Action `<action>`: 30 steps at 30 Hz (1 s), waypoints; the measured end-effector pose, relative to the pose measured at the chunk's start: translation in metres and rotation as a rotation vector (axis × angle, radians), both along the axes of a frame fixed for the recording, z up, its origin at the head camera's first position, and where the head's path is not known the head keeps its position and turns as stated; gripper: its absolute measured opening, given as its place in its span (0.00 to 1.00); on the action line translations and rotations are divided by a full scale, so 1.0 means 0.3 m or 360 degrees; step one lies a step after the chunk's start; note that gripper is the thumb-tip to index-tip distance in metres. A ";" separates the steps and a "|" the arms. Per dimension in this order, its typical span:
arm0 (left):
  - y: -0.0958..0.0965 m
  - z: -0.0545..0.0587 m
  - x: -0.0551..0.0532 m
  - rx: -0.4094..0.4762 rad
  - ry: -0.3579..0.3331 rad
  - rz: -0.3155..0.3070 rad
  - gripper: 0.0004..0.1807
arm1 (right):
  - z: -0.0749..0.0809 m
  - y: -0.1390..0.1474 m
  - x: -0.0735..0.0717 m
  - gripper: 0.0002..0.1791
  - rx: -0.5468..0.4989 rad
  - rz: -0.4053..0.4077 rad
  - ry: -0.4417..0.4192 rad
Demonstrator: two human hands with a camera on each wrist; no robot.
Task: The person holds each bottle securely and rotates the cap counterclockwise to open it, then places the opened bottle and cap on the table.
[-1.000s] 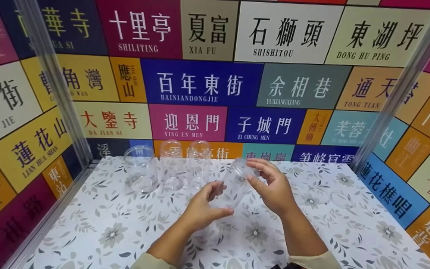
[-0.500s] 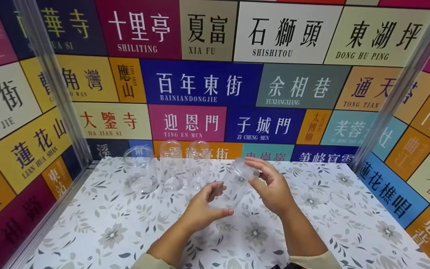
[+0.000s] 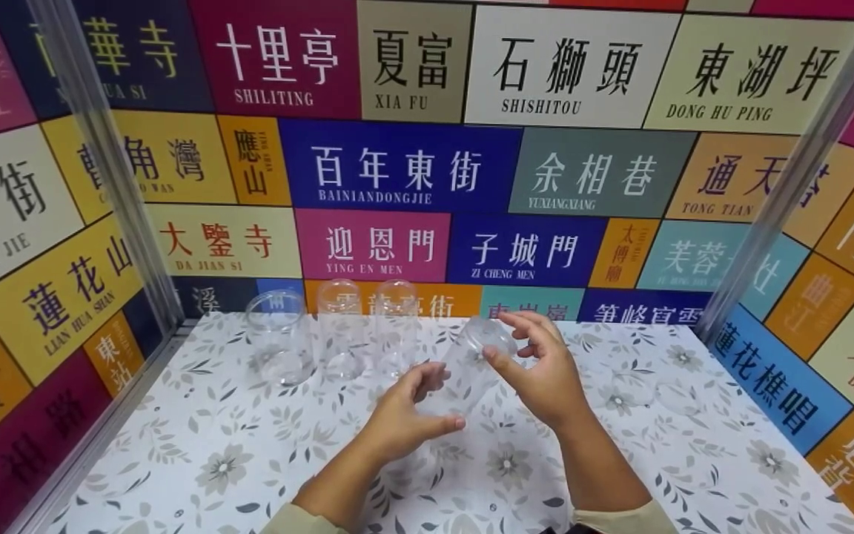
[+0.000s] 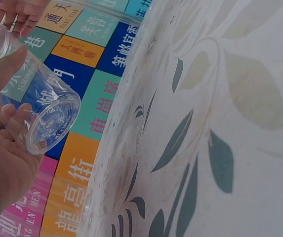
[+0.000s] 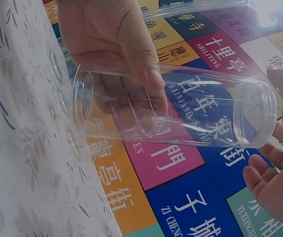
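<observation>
A clear plastic jar (image 3: 464, 371) is held tilted above the table, its top leaning to the right. My left hand (image 3: 406, 415) grips its lower part, the thumb on the near side and the fingers behind; the right wrist view shows those fingers through the clear wall (image 5: 195, 106). At the upper end sits a clear lid (image 5: 257, 114). My right hand (image 3: 545, 371) is curled round this lid, thumb on its near edge, with some fingers standing slightly off it. In the left wrist view the jar's round base (image 4: 55, 123) faces the camera.
Three clear jars stand at the back left: a wide one (image 3: 279, 337) and two narrower ones (image 3: 340, 330), (image 3: 397, 326). Faint clear discs (image 3: 631, 389), (image 3: 680, 397) lie on the right of the flower-patterned table (image 3: 227, 467). Sign-printed panels enclose the back and sides.
My right hand's fingers have opened slightly and shifted round the lid, the thumb moving a little left. The jar has dipped slightly; my left hand keeps its grip.
</observation>
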State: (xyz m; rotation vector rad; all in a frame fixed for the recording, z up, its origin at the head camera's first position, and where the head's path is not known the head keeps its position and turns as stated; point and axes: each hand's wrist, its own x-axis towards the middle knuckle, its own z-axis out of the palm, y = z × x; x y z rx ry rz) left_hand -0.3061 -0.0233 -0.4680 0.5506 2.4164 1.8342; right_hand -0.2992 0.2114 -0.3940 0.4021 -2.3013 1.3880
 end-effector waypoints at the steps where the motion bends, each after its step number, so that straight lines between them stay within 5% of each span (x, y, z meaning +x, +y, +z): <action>1: 0.000 -0.001 0.000 0.0007 -0.0003 -0.0006 0.50 | 0.000 -0.001 0.000 0.29 0.0003 -0.0011 -0.0012; 8: 0.000 -0.003 0.001 0.0025 -0.0047 -0.0015 0.51 | 0.001 -0.004 0.004 0.26 0.0032 -0.0022 -0.0036; 18: 0.001 -0.008 -0.003 0.0046 0.0019 -0.0006 0.49 | -0.004 0.000 0.006 0.20 -0.0003 0.0183 0.0004; 30: 0.000 -0.007 -0.004 0.0039 0.0031 -0.0006 0.50 | -0.006 -0.002 0.008 0.22 -0.0075 0.0247 0.0037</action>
